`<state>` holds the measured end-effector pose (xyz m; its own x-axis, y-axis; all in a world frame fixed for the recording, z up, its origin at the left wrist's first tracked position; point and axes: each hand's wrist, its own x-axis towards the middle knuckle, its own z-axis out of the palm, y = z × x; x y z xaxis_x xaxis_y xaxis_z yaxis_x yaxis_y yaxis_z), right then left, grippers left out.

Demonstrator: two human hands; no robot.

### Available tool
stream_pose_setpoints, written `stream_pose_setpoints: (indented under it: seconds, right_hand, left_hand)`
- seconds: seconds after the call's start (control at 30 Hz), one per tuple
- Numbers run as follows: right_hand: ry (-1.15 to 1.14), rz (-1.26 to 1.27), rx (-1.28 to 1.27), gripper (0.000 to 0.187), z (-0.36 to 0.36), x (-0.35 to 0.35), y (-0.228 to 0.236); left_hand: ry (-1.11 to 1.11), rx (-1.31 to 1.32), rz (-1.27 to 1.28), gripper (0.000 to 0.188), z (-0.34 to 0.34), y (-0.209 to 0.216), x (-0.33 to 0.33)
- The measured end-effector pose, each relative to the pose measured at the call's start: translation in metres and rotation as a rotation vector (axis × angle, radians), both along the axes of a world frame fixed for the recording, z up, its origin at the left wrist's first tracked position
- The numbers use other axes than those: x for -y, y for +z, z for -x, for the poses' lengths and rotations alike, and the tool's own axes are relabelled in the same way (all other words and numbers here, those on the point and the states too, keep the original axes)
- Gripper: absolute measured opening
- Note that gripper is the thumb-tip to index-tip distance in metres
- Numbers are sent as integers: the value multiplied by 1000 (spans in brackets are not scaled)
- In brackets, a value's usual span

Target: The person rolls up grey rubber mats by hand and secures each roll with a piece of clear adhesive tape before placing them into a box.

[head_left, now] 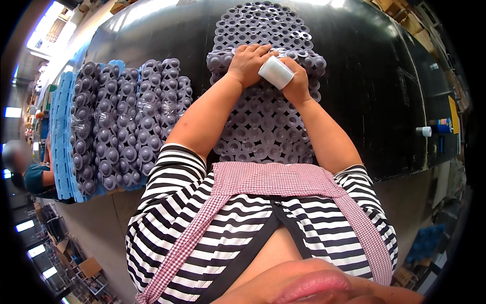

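A grey-purple plastic mat of round studs and holes [263, 119] lies lengthwise on the dark table in front of me. Across its middle runs a rolled or folded section [315, 63], with a glint of clear film near my fingers. My left hand [248, 65] lies on this section, fingers stretched over its top. In my right hand [297, 81] is a small roll of clear stretch film [276, 72], tilted and close to the left hand's fingertips. The right fingers wrap round the film roll and are partly hidden behind it.
Several grey-purple mat rolls [126, 121], some wrapped in clear film, stand in a row at the left beside blue mats [63, 131]. On the dark table [374, 91], a small white roll [424, 131] and a blue object [443, 125] lie at the right edge. Another person [38, 175] is at far left.
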<state>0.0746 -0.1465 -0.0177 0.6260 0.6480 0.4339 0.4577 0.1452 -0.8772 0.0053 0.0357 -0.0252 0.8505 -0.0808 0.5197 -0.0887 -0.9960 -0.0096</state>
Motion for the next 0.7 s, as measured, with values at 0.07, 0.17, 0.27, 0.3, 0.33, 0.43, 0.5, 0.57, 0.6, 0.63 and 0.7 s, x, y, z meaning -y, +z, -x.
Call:
stream_pose_setpoints:
  seconds: [0.07,0.17,0.27,0.3,0.33,0.43,0.5,0.57,0.6,0.63,0.7]
  right_hand:
    - [-75,71,20,13,-3,-7,1]
    - [-103,109,-278,21,-19,-17,9]
    - [272,-134,-1041,25,-12,11,49]
    - [297,-178,-1067,27,-4,31,52]
    - [325,-220,-1091,29,2,53,50]
    - [388,-358,-1092,29,20,118,14]
    - [523,-72,-800,22,57,143,-1]
    - [399,272,-368,22,105,145,42]
    - [624,281,-373,22,110,141,83]
    - [508,176,-605,24,99,157,80]
    - [164,-34,-797,24,72,173,77]
  left_hand:
    - [11,-48,-3,34,-4,1,0]
    - [99,-247,8,28,-15,17,11]
    - [113,-247,29,30,-5,12,3]
    - [69,-149,47,32,-2,3,0]
    - [27,-49,63,33,-2,0,-2]
    - [66,-57,53,35,-6,5,14]
    - [133,-246,146,36,-22,17,16]
    - [200,-398,149,38,-34,35,8]
    - [191,-451,133,39,-38,40,6]
    - [159,-425,151,40,-39,37,12]
    - [151,-361,159,42,-30,35,-2]
